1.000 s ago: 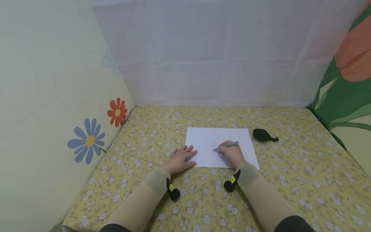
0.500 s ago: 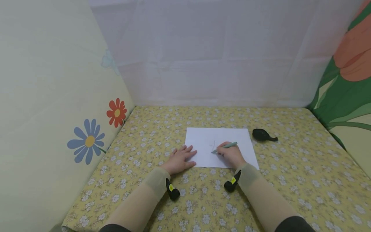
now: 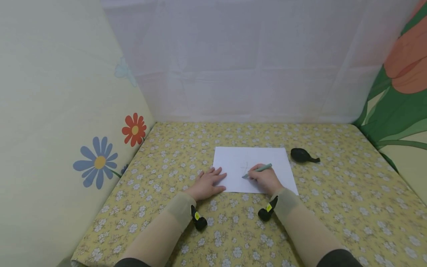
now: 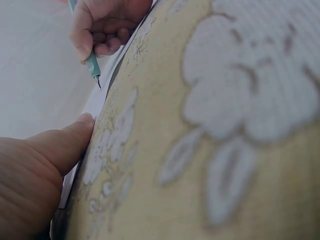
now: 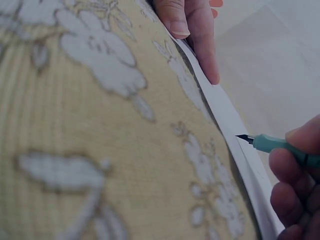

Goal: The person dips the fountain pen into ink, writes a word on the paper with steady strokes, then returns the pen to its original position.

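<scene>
A white sheet of paper (image 3: 230, 157) lies flat on the floral tablecloth. My left hand (image 3: 207, 184) rests with spread, straight fingers on its left edge. In my right hand (image 3: 267, 180) a teal fountain pen (image 3: 264, 168) is pinched between thumb and fingers, its body slanting up to the right. The dark nib of the fountain pen (image 5: 244, 137) meets or nearly meets the paper in the right wrist view. Thin crossing pen lines (image 3: 247, 167) show just above the nib. In the left wrist view, the left thumb (image 4: 75, 135) lies at the paper's near edge.
A black pear-shaped object (image 3: 301, 155) with a narrow neck lies right of the paper, apart from it. The yellow floral tablecloth (image 3: 180, 148) spreads around everything. A white sheet (image 3: 240, 74) hangs behind, with flower-printed panels at both sides.
The right hand and fountain pen have shifted slightly down and left across the paper, and a slanting stroke below the cross has lengthened. The left hand stays put.
</scene>
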A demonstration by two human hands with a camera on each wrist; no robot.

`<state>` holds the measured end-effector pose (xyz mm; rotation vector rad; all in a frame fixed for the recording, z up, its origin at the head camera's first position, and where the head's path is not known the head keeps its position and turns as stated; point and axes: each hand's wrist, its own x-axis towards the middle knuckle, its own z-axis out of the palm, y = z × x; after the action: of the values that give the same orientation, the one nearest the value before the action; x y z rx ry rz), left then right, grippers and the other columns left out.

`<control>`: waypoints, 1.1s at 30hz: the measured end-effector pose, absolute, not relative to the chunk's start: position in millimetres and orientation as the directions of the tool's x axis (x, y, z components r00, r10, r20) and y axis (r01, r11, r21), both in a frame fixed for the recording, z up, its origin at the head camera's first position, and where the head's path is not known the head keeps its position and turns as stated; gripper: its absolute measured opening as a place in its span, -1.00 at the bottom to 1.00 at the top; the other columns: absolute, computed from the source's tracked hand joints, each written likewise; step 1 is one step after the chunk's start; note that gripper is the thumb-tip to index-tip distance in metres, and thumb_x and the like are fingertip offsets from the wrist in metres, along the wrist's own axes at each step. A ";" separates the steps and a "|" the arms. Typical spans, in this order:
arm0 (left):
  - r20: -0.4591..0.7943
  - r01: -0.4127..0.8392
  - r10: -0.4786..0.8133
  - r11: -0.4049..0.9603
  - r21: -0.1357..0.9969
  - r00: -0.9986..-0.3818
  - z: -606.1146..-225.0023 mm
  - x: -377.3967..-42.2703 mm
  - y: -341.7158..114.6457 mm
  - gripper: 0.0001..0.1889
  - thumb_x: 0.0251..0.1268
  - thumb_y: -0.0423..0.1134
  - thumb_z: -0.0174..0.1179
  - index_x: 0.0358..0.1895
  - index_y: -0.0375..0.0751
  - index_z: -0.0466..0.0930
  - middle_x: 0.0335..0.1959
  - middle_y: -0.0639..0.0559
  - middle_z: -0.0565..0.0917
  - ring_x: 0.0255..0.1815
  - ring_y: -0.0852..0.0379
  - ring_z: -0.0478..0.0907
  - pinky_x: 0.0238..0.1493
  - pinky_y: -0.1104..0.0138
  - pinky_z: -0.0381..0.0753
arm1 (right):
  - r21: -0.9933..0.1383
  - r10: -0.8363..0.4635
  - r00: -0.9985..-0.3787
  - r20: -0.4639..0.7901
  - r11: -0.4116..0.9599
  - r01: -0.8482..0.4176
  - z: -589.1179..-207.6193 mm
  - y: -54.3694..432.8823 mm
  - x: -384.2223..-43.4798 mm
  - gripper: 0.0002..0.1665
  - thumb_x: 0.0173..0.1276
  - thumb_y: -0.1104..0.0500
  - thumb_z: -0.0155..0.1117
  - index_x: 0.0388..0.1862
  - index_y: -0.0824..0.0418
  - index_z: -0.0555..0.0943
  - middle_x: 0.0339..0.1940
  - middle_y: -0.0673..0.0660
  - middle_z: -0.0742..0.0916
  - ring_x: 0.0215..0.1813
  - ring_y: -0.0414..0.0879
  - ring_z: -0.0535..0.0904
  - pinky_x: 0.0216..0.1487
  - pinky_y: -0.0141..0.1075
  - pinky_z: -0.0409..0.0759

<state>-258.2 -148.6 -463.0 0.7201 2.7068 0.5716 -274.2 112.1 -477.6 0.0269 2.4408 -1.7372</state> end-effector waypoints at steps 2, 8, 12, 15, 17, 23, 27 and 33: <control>-0.160 0.416 0.526 0.795 0.442 -0.835 -463.8 -258.6 -148.9 -0.35 0.43 0.14 0.00 0.51 0.09 0.12 0.55 0.09 -0.05 0.56 -0.01 -0.23 0.46 -0.07 -0.35 | -0.943 -0.088 -0.988 -0.127 0.319 0.093 -477.6 112.5 -273.8 -0.87 0.25 0.16 0.29 -0.31 0.22 0.67 -0.44 0.09 0.66 -0.37 -0.01 0.49 -0.29 -0.23 0.45; -0.155 0.419 0.529 0.792 0.444 -0.835 -464.6 -259.5 -149.2 -0.35 0.44 0.14 0.00 0.51 0.08 0.12 0.55 0.08 -0.04 0.56 -0.02 -0.22 0.46 -0.08 -0.34 | -0.946 -0.105 -0.985 -0.135 0.309 0.096 -477.5 112.6 -273.2 -0.87 0.25 0.16 0.30 -0.31 0.22 0.68 -0.44 0.09 0.66 -0.36 -0.01 0.50 -0.28 -0.23 0.45; -0.155 0.419 0.525 0.797 0.435 -0.837 -465.0 -259.9 -148.9 -0.35 0.43 0.15 0.00 0.51 0.09 0.12 0.55 0.09 -0.04 0.56 -0.01 -0.22 0.46 -0.08 -0.34 | -0.946 -0.112 -0.985 -0.135 0.311 0.094 -478.0 112.2 -273.3 -0.87 0.25 0.18 0.31 -0.29 0.23 0.68 -0.45 0.07 0.65 -0.37 -0.03 0.49 -0.28 -0.24 0.45; -0.157 0.420 0.523 0.800 0.429 -0.838 -465.0 -260.0 -148.9 -0.35 0.43 0.15 0.00 0.51 0.10 0.12 0.55 0.10 -0.04 0.56 0.00 -0.22 0.46 -0.07 -0.34 | -0.946 -0.116 -0.984 -0.133 0.310 0.091 -478.1 111.8 -273.6 -0.87 0.24 0.19 0.33 -0.29 0.24 0.69 -0.45 0.07 0.64 -0.37 -0.04 0.48 -0.29 -0.24 0.44; -0.157 0.418 0.521 0.802 0.428 -0.839 -465.1 -260.1 -149.0 -0.35 0.43 0.16 0.00 0.51 0.10 0.12 0.55 0.10 -0.04 0.56 0.00 -0.22 0.46 -0.07 -0.34 | -0.945 -0.119 -0.984 -0.133 0.314 0.090 -478.3 111.4 -273.7 -0.86 0.23 0.19 0.33 -0.29 0.24 0.69 -0.45 0.07 0.64 -0.36 -0.04 0.49 -0.28 -0.24 0.45; -0.160 0.415 0.527 0.793 0.446 -0.835 -463.2 -258.9 -149.5 -0.35 0.43 0.14 0.00 0.51 0.09 0.12 0.55 0.08 -0.05 0.56 -0.01 -0.23 0.46 -0.07 -0.36 | -0.952 -0.090 -0.987 -0.136 0.288 0.105 -479.9 114.8 -276.6 -0.82 0.26 0.13 0.31 -0.25 0.21 0.69 -0.40 0.08 0.69 -0.31 -0.01 0.52 -0.24 -0.22 0.45; -0.159 0.417 0.532 0.788 0.452 -0.832 -462.5 -258.1 -149.8 -0.36 0.44 0.14 0.00 0.51 0.09 0.12 0.55 0.08 -0.05 0.56 -0.01 -0.23 0.46 -0.07 -0.36 | -0.962 -0.062 -0.988 -0.144 0.243 0.125 -479.9 116.9 -278.4 -0.79 0.29 0.11 0.30 -0.20 0.22 0.67 -0.38 0.08 0.70 -0.28 0.01 0.53 -0.21 -0.20 0.45; -0.157 0.419 0.529 0.792 0.445 -0.834 -463.0 -257.6 -149.4 -0.36 0.44 0.14 -0.01 0.51 0.09 0.12 0.55 0.08 -0.05 0.56 -0.02 -0.22 0.46 -0.07 -0.36 | -0.966 -0.033 -0.985 -0.169 0.206 0.159 -477.8 117.6 -279.4 -0.78 0.31 0.12 0.31 -0.17 0.23 0.66 -0.36 0.08 0.69 -0.27 0.02 0.50 -0.20 -0.19 0.43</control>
<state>-257.6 -149.4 -463.0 0.7321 2.7082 0.5786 -279.4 117.6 -477.8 0.1216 2.3159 -1.8853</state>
